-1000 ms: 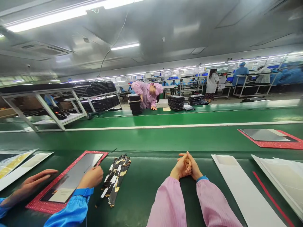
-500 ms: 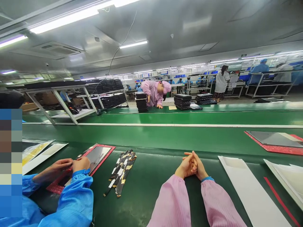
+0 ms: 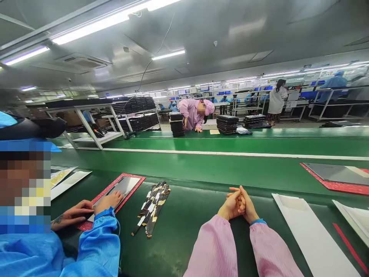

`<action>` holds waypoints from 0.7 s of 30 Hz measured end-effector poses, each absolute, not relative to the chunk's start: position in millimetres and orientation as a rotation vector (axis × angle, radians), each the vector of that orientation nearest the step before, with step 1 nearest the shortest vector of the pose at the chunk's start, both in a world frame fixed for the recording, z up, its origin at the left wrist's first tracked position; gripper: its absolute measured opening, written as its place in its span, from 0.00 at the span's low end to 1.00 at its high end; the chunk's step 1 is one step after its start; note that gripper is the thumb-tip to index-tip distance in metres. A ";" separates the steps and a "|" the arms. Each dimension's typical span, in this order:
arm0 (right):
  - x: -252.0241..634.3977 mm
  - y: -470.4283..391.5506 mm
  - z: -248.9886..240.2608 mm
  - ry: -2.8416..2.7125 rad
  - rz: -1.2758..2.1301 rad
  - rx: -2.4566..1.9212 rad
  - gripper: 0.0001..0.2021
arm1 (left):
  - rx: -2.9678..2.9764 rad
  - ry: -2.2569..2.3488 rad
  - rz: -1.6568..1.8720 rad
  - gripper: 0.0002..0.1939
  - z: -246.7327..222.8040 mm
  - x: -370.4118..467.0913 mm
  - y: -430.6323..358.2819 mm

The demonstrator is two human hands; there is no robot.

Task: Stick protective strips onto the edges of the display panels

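My left hand and my right hand are clasped together above the dark green table, fingers interlaced, with no object visible between them. Pink sleeves cover both forearms. To the left of my hands lies a bunch of black, white and gold flex strips. On my right rests a long white sheet, and beyond it are more white sheets with a thin red strip.
At the left, a person in blue has both hands on a grey panel over red wrap. Another grey panel lies on red wrap at the right. Across the green surface, a person in pink leans between black stacks.
The view has shifted slightly, so most things appear further right. The neighbour's hands have spread over the panel, and more of their head shows. My hands remain clasped.
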State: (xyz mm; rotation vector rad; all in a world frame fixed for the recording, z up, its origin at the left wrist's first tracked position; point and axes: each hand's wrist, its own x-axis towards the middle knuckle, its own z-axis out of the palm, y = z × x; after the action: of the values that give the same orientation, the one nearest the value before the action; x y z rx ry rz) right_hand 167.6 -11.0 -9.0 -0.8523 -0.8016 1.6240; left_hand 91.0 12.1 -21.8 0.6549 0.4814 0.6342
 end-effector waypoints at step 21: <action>168.8 -5.2 -15.5 -0.772 1.641 -0.852 0.18 | 0.643 0.485 0.655 0.26 -25.3 92.3 13.9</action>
State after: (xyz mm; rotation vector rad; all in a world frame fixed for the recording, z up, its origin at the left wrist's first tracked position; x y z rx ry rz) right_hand 168.8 -5.2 -15.5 -0.8521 -0.7717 1.6408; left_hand 92.3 13.9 -25.3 0.6429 0.4854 0.6553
